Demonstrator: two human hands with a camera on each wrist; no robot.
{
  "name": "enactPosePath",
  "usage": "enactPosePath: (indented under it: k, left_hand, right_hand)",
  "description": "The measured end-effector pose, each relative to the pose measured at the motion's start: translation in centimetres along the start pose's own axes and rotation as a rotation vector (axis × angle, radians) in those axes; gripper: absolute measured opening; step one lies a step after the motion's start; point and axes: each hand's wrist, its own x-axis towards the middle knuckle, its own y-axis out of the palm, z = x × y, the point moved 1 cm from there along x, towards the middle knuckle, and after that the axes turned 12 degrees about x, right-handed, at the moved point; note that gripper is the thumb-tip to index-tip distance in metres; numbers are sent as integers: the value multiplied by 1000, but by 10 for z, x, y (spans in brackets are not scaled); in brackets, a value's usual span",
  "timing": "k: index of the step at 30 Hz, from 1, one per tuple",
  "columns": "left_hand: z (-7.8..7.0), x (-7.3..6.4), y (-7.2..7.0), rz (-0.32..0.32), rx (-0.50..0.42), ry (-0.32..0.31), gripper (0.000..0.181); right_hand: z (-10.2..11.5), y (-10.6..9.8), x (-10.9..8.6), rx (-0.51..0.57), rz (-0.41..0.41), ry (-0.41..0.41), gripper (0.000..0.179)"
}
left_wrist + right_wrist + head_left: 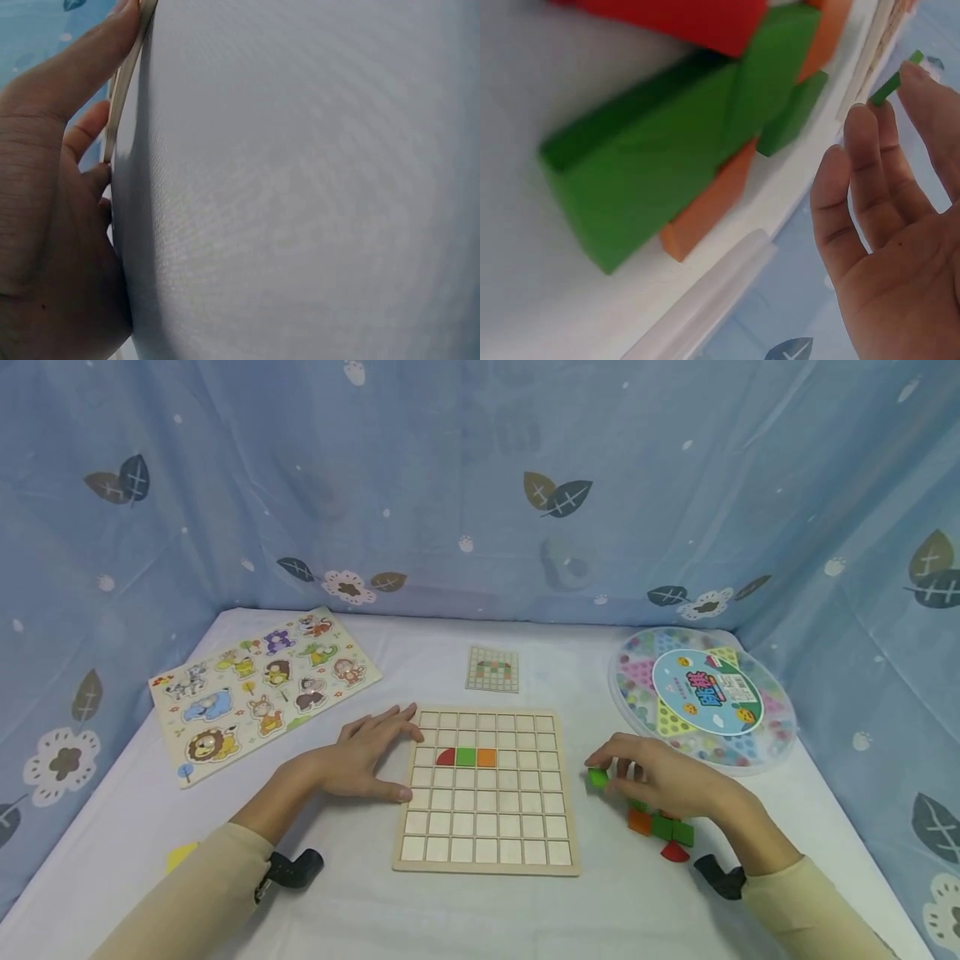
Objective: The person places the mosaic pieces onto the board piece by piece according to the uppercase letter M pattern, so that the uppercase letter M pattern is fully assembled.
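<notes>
A wooden grid board [476,825] lies flat in the middle of the table. Its third row from the top holds a red quarter-round tile [446,757], a green square tile [466,757] and an orange square tile [487,758], side by side. My left hand [366,762] touches the board's left edge with spread fingers and thumb. To the right of the board, my right hand [663,774] pinches a green tile [597,777] between thumb and fingers. Beneath and beside that hand lie several loose blocks, among them a green block [652,165] and a red block [675,852].
A small pattern card [492,670] lies behind the board. At the back left is an animal puzzle [251,693]; at the back right, a round clear game case [705,697]. Something yellow [180,857] shows beside the left sleeve. Blue curtains [465,485] enclose the table.
</notes>
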Motion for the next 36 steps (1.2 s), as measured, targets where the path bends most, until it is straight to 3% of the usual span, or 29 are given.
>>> enactPosePath:
  k: [18, 28, 36]
  left_hand:
    - [-1, -1, -1, -4, -10, 4, 77]
    - [2, -9, 2, -2, 5, -23, 77]
    - [-4, -2, -2, -8, -5, -1, 77]
  right_hand:
    - [8, -14, 9, 40, -56, -91, 34]
    - [10, -4, 28, 82, -43, -101, 32]
    - [10, -5, 38, 61, -82, -127, 32]
